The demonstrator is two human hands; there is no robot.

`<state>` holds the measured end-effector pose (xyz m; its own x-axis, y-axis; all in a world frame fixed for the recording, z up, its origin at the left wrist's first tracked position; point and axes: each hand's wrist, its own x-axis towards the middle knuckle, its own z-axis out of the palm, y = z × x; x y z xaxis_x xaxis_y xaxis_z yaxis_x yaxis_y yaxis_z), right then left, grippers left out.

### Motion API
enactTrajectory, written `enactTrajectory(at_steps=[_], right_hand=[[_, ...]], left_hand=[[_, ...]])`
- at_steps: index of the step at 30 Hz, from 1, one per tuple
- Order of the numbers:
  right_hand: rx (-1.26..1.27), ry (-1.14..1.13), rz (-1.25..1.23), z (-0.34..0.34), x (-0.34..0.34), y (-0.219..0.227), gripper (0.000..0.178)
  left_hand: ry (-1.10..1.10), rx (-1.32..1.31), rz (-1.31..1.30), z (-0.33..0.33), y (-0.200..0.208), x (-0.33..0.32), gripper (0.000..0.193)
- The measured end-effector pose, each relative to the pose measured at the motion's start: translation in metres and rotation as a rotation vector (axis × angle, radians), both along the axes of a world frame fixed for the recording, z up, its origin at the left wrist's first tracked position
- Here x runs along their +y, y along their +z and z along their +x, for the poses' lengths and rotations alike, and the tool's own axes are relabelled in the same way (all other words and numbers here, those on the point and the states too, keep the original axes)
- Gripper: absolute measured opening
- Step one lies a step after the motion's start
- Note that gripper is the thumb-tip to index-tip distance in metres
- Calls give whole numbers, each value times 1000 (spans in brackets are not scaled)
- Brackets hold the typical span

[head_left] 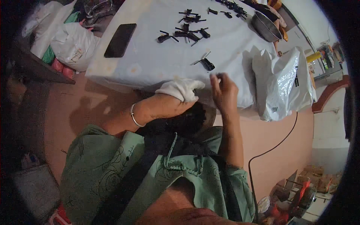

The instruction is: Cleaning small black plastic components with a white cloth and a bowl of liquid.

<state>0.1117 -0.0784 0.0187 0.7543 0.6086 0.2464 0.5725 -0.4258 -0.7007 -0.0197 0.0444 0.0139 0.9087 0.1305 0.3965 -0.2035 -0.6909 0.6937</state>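
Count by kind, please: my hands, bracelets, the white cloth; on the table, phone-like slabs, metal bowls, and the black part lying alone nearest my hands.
Hands: 2 (left hand, right hand)
Silver bracelet: 1
White cloth: 1
Phone-like slab: 1
Metal bowl: 1
Lone black part: 1
Total: 7

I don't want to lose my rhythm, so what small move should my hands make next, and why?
Perhaps reach your right hand to the nearest black part: it lies just beyond that hand, apart from the other black pieces, while your left hand holds the white cloth.
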Motion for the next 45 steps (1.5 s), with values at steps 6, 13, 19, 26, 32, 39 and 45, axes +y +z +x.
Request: enactTrajectory(at_steps=[6,13,19,26,32,39,45], right_hand=[[-306,1,-259,31,12,-16,30],[-362,273,-22,0,-13,-12,25],[-384,40,-60,-4,-25,-3,23],[-339,51,-78,-14,-37,4,23],[-42,398,-43,-20,-41,9,22],[295,383,221,-30,-39,4,17],[-313,480,253,-54,-23,-8,18]], left_hand=[[-8,-116,301,11,8,12,20],[-44,-215,75,14,4,16,15],[-329,-313,124,16,4,5,13],[-38,-329,104,13,22,-2,18],[-250,97,-18,7,9,3,31],[-236,355,-686,2,10,6,20],[-73,-94,-649,9,-11,-9,18]])
